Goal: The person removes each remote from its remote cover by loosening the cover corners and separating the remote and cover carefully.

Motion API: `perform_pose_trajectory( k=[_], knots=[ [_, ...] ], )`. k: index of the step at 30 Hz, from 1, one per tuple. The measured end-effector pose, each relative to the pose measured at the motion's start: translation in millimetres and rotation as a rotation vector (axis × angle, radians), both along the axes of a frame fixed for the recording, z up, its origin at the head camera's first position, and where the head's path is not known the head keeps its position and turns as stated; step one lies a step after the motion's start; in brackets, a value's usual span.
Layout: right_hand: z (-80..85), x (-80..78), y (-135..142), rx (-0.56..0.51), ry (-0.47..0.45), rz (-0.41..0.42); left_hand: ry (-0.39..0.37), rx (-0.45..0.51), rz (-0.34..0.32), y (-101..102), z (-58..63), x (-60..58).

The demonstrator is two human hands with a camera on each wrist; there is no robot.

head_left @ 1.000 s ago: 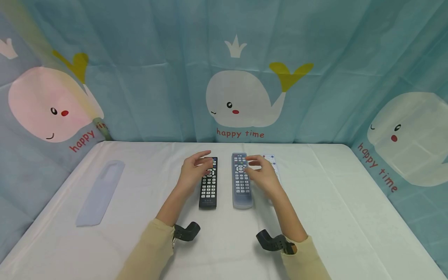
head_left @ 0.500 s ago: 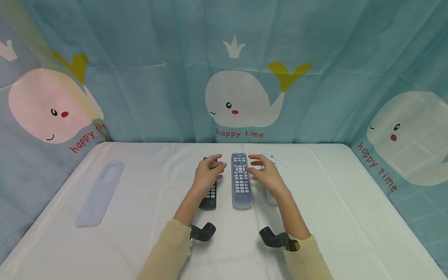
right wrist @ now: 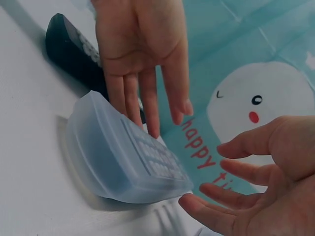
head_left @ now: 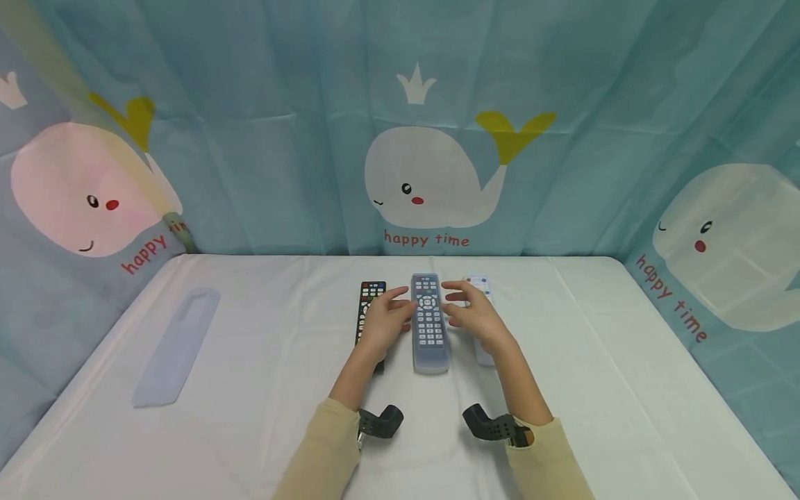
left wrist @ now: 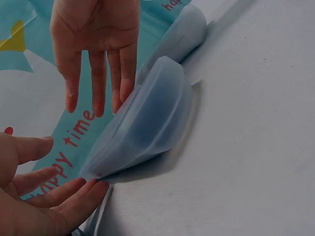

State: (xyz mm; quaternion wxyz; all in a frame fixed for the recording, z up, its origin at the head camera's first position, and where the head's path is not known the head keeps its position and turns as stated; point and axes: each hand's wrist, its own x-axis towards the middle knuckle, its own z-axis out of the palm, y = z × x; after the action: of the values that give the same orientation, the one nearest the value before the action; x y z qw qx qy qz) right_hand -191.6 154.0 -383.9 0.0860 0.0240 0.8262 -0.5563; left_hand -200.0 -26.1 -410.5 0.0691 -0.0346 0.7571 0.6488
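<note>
A remote control in a translucent bluish sleeve point(head_left: 430, 326) lies lengthwise between my two hands. My left hand point(head_left: 385, 325) is at its left side, fingertips right by the edge, fingers loosely spread; it partly covers a black remote control point(head_left: 364, 305). My right hand point(head_left: 478, 317) stands on the other side with fingers parted and slightly bent, partly over a white remote control point(head_left: 484, 353). In the left wrist view, fingers point(left wrist: 86, 194) of my left hand come close to the sleeved remote's lower end. In the right wrist view, my right fingertips point(right wrist: 189, 200) are beside it.
A flat translucent sleeve point(head_left: 178, 347) lies on the left of the white-covered table point(head_left: 250, 417). A teal curtain point(head_left: 281, 173) with whale prints rises behind the table's far edge and along both sides.
My left hand has moved right, from over the black remote control to the left edge of the sleeved one. My right hand has shifted slightly right. The remote controls have stayed in place.
</note>
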Motion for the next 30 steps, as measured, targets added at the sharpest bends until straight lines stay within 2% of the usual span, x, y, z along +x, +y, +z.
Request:
perform_pose_trajectory(
  k=[7, 15, 22, 30],
  knots=[
    [-6.4, -2.0, -5, -0.025, -0.01, 0.027, 0.007, -0.01, -0.03, -2, -3.2, 4.7],
    [-14.2, -3.3, -11, 0.008, -0.045, 0.013, 0.001, -0.068, -0.071, 2, -7.8, 6.5],
    [-18.8, -2.6, -10, 0.056, -0.05, -0.013, 0.005, -0.092, -0.064, 6, -10.1, 8.2],
    [-14.6, -1.2, -7, 0.046, -0.046, -0.014, 0.01, -0.079, -0.067, 8, -7.6, 6.0]
  ],
)
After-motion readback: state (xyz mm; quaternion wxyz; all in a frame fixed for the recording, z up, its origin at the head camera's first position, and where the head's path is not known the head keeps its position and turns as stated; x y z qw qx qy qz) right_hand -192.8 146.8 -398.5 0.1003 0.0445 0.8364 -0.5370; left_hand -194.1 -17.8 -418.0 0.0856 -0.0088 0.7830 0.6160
